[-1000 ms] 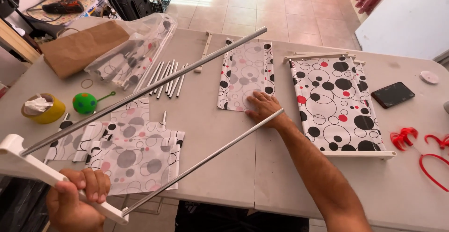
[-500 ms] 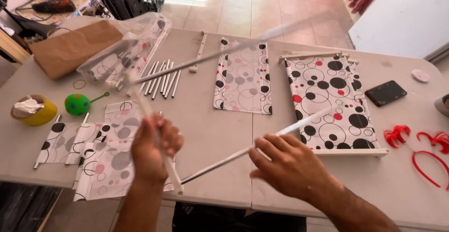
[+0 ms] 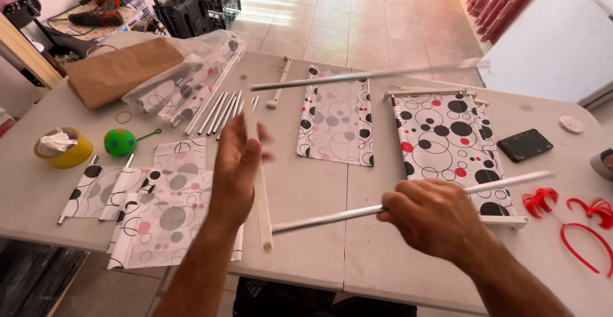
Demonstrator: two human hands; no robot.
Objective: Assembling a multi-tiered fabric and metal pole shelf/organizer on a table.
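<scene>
I hold a U-shaped frame over the grey table (image 3: 306, 180): a white plastic bar (image 3: 263, 210) joined to two silver rods. My left hand (image 3: 235, 167) is raised edge-on at the centre, its blurred fingers around the white bar, which stands nearly upright. My right hand (image 3: 435, 218) is closed around the near rod (image 3: 511, 181), which runs from the bar's lower end towards the right. The far rod (image 3: 357, 78) is motion-blurred and stretches right from the bar's top, above the spotted fabric panel (image 3: 335, 116).
A spotted panel on a white frame (image 3: 447, 138) lies right of centre, more spotted fabric pieces (image 3: 159, 208) at front left. Loose rods (image 3: 220, 109), a plastic bag (image 3: 185, 77), a brown paper bag (image 3: 118, 71), a yellow tape roll (image 3: 64, 150), a green ball (image 3: 119, 143), a phone (image 3: 525, 144) and red clips (image 3: 575, 215) lie around.
The frame swung from low at the left up to the table's centre. My right hand left the table and took the near rod. My left hand moved right with the white bar.
</scene>
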